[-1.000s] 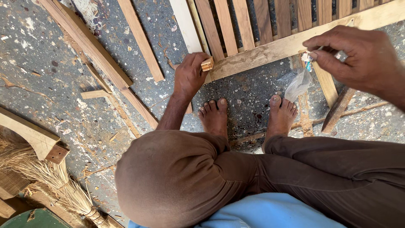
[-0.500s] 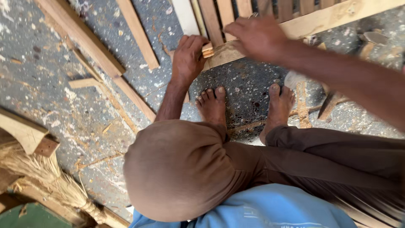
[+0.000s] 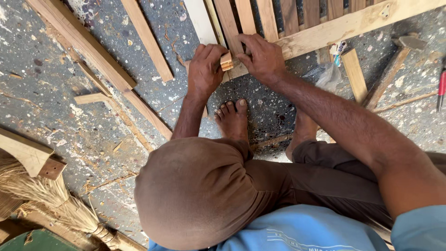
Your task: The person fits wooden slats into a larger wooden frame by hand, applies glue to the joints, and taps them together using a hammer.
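My left hand (image 3: 204,69) and right hand (image 3: 262,58) both pinch a small pale wooden block (image 3: 226,61) against the long light wooden rail (image 3: 344,28) of a slatted frame on the speckled grey floor (image 3: 55,107). A clear plastic bag (image 3: 325,74), contents indistinct, lies beside the rail.

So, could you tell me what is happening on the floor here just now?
A person squats barefoot on a speckled floor strewn with wooden strips. The left hand and the right hand both grip a small wooden block, pressed against the long rail of a slatted wooden frame. A hammer and a clear plastic bag lie to the right.
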